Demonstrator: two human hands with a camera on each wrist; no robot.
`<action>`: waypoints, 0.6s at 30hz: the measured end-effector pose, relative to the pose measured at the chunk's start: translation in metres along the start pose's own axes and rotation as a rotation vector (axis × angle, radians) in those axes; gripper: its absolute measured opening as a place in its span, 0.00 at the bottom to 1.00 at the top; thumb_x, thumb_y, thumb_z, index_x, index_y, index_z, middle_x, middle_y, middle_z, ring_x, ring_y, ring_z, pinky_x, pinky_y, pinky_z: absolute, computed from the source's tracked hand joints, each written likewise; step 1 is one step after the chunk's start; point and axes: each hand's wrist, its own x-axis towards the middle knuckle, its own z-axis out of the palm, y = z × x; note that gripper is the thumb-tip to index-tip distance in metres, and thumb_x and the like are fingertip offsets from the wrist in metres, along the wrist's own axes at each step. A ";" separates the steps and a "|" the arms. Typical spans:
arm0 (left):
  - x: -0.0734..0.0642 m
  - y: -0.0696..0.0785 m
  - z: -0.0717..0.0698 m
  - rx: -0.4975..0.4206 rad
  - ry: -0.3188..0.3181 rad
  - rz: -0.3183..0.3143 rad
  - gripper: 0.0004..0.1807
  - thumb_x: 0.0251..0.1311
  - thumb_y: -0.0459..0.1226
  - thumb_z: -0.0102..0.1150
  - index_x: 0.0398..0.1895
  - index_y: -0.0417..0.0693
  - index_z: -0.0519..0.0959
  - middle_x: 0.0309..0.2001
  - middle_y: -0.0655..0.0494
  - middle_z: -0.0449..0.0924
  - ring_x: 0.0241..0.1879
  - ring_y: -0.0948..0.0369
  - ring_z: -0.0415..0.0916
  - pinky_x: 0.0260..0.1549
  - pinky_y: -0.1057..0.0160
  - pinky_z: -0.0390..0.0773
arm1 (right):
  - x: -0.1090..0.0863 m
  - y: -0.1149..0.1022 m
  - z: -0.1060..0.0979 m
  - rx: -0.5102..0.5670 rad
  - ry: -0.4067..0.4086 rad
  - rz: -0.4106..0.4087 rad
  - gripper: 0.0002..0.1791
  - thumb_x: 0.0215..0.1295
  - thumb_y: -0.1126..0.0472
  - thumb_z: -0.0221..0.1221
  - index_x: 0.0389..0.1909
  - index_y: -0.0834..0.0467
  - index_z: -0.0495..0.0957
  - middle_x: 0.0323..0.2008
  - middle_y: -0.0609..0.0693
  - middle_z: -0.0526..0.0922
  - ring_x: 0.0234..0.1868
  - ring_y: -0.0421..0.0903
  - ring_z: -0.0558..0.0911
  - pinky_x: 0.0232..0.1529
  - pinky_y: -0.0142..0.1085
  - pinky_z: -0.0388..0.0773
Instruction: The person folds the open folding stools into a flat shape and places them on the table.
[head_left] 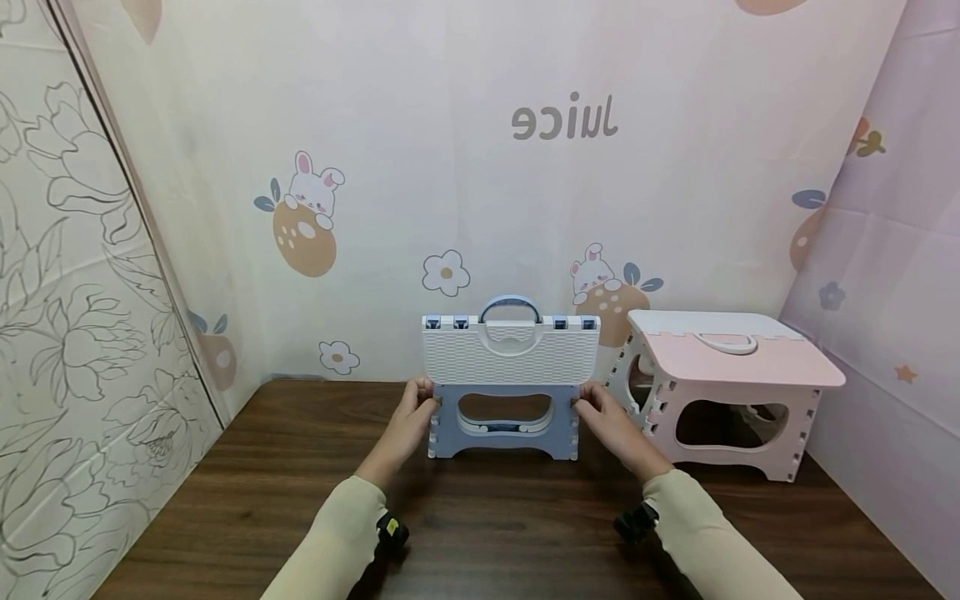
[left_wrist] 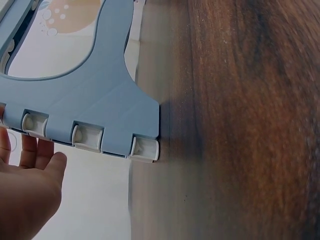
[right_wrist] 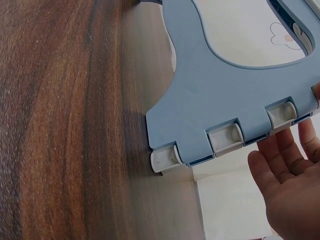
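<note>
A blue and white folding stool (head_left: 450, 429) stands partly folded on the table, at the middle of the head view. Its white textured panel (head_left: 457, 354) rises above the blue leg panel, and a round carry handle (head_left: 512, 340) shows at the top. My left hand (head_left: 408, 412) grips the stool's left side edge, while my right hand (head_left: 606, 417) holds the opposite edge at about the same height. In both wrist views, the fingers reach behind the blue panel (left_wrist: 107, 112) near its white hinge pieces (right_wrist: 225, 138). The fingertips behind the stool are partly hidden.
A pink and white folding stool (head_left: 742, 358) stands unfolded at the right, close beyond my right hand. Printed curtains (head_left: 375, 208) hang behind the dark wooden table (head_left: 300, 467) and along its sides.
</note>
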 end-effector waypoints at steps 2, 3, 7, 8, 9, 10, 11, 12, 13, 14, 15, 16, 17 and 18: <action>0.000 0.000 -0.001 -0.007 -0.003 -0.016 0.09 0.69 0.29 0.44 0.49 0.41 0.61 0.43 0.50 0.63 0.43 0.50 0.64 0.40 0.58 0.67 | 0.001 0.001 0.000 0.002 0.000 -0.010 0.10 0.76 0.60 0.48 0.49 0.64 0.65 0.44 0.54 0.70 0.44 0.48 0.70 0.45 0.41 0.70; 0.001 0.000 -0.001 -0.011 -0.004 -0.023 0.09 0.69 0.29 0.44 0.49 0.42 0.62 0.44 0.50 0.63 0.44 0.51 0.64 0.42 0.58 0.67 | 0.000 0.001 0.000 0.006 0.000 -0.017 0.10 0.76 0.61 0.48 0.49 0.64 0.65 0.44 0.54 0.70 0.44 0.48 0.70 0.45 0.41 0.70; 0.008 -0.015 -0.001 -0.028 0.008 -0.037 0.10 0.68 0.29 0.44 0.50 0.44 0.62 0.47 0.49 0.64 0.47 0.51 0.65 0.46 0.53 0.68 | 0.000 0.002 0.000 0.002 0.002 -0.042 0.09 0.76 0.61 0.49 0.48 0.63 0.65 0.44 0.55 0.72 0.44 0.49 0.71 0.46 0.41 0.70; 0.010 -0.019 -0.001 -0.030 0.014 -0.037 0.10 0.68 0.29 0.44 0.50 0.45 0.62 0.47 0.49 0.64 0.47 0.52 0.65 0.47 0.53 0.68 | 0.000 0.002 -0.001 0.001 -0.001 -0.047 0.09 0.76 0.61 0.49 0.48 0.63 0.65 0.44 0.55 0.72 0.45 0.49 0.71 0.47 0.41 0.70; 0.011 -0.024 -0.001 -0.030 0.018 -0.037 0.10 0.68 0.29 0.44 0.50 0.46 0.62 0.48 0.49 0.64 0.48 0.52 0.65 0.47 0.53 0.68 | -0.001 0.002 -0.001 0.002 -0.004 -0.048 0.09 0.76 0.61 0.48 0.48 0.63 0.65 0.45 0.56 0.72 0.45 0.49 0.71 0.48 0.42 0.71; 0.013 -0.028 0.000 -0.033 0.022 -0.036 0.11 0.68 0.29 0.44 0.51 0.46 0.62 0.48 0.49 0.64 0.48 0.53 0.65 0.48 0.53 0.67 | -0.001 0.003 -0.001 -0.002 -0.009 -0.052 0.10 0.76 0.61 0.48 0.49 0.63 0.65 0.46 0.56 0.73 0.46 0.49 0.72 0.49 0.43 0.71; 0.014 -0.031 0.000 -0.031 0.026 -0.032 0.11 0.69 0.30 0.44 0.51 0.47 0.61 0.49 0.49 0.65 0.49 0.53 0.65 0.48 0.54 0.67 | -0.001 0.002 -0.001 0.000 -0.012 -0.054 0.11 0.76 0.60 0.48 0.51 0.63 0.65 0.48 0.57 0.73 0.48 0.50 0.72 0.50 0.44 0.71; 0.015 -0.033 0.001 -0.031 0.028 -0.027 0.11 0.69 0.30 0.44 0.51 0.47 0.61 0.49 0.49 0.65 0.49 0.54 0.65 0.49 0.54 0.68 | -0.001 0.002 -0.002 0.002 -0.018 -0.056 0.12 0.77 0.60 0.48 0.54 0.63 0.65 0.50 0.58 0.73 0.49 0.51 0.73 0.52 0.46 0.71; 0.015 -0.034 0.001 -0.028 0.030 -0.024 0.11 0.69 0.31 0.44 0.52 0.47 0.61 0.50 0.49 0.65 0.49 0.54 0.65 0.49 0.54 0.68 | -0.002 0.002 -0.002 0.005 -0.025 -0.057 0.14 0.77 0.60 0.47 0.57 0.63 0.65 0.52 0.59 0.74 0.51 0.51 0.73 0.53 0.47 0.71; 0.015 -0.035 0.001 -0.029 0.032 -0.021 0.11 0.69 0.31 0.44 0.52 0.47 0.62 0.50 0.49 0.65 0.50 0.54 0.66 0.50 0.53 0.68 | -0.002 0.002 -0.003 0.004 -0.032 -0.063 0.17 0.77 0.59 0.47 0.60 0.63 0.65 0.55 0.60 0.73 0.53 0.52 0.73 0.55 0.48 0.71; 0.015 -0.036 0.001 -0.027 0.032 -0.020 0.12 0.69 0.32 0.45 0.53 0.47 0.63 0.51 0.49 0.66 0.50 0.54 0.66 0.51 0.53 0.68 | -0.002 0.001 -0.003 0.007 -0.033 -0.063 0.19 0.78 0.59 0.47 0.63 0.62 0.64 0.57 0.61 0.73 0.55 0.53 0.73 0.57 0.49 0.70; 0.015 -0.036 0.001 -0.028 0.030 -0.020 0.12 0.69 0.32 0.45 0.54 0.47 0.64 0.51 0.49 0.67 0.51 0.54 0.67 0.52 0.52 0.68 | -0.003 0.001 -0.003 0.010 -0.036 -0.066 0.20 0.78 0.59 0.47 0.66 0.62 0.63 0.59 0.62 0.73 0.57 0.54 0.73 0.58 0.50 0.70; 0.015 -0.037 0.000 -0.024 0.028 -0.019 0.12 0.69 0.32 0.45 0.54 0.46 0.65 0.52 0.49 0.68 0.52 0.54 0.67 0.53 0.51 0.68 | -0.003 0.000 -0.003 0.017 -0.037 -0.065 0.22 0.78 0.58 0.47 0.67 0.61 0.62 0.60 0.62 0.72 0.58 0.55 0.73 0.59 0.51 0.70; 0.015 -0.037 0.000 -0.023 0.026 -0.022 0.12 0.70 0.33 0.45 0.55 0.46 0.66 0.52 0.49 0.68 0.52 0.54 0.67 0.54 0.49 0.68 | -0.004 0.000 -0.003 0.023 -0.040 -0.065 0.22 0.78 0.59 0.46 0.68 0.61 0.62 0.60 0.63 0.72 0.59 0.56 0.72 0.59 0.52 0.69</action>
